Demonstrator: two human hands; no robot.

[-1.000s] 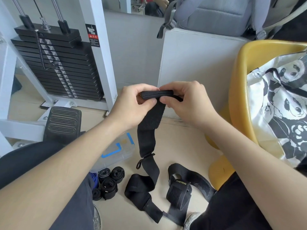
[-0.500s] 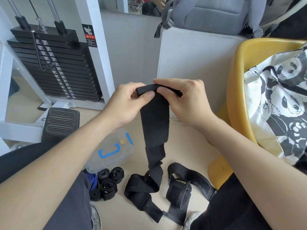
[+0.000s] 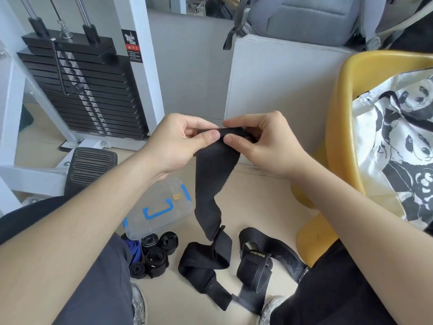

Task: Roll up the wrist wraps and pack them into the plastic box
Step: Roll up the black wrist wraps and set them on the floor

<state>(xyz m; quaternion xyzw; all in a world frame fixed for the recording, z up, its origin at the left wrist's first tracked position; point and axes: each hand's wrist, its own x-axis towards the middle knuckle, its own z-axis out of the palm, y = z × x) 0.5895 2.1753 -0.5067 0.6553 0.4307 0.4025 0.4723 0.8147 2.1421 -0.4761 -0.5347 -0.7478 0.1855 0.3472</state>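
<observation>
A long black wrist wrap (image 3: 214,179) hangs from both my hands down to the floor, its lower end lying folded there. My left hand (image 3: 180,141) pinches the wrap's top end, which is turned over into a small roll, and my right hand (image 3: 262,141) pinches that same roll from the other side. The clear plastic box (image 3: 161,205) with blue latches lies closed on the floor under my left forearm. Several rolled black wraps (image 3: 157,253) sit beside a blue one (image 3: 134,249) in front of the box. Another loose black wrap (image 3: 257,266) lies on the floor to the right.
A weight stack machine (image 3: 79,90) with a black foot pad (image 3: 90,167) stands at the left. A white box (image 3: 276,90) is behind my hands. A yellow chair (image 3: 339,137) holding a panda-print bag (image 3: 398,141) is at the right. My knees frame the floor space.
The hanging wrap has turned so its wide face shows, and more of its lower end has settled on the floor. Both hands stay on the top end, turning it over.
</observation>
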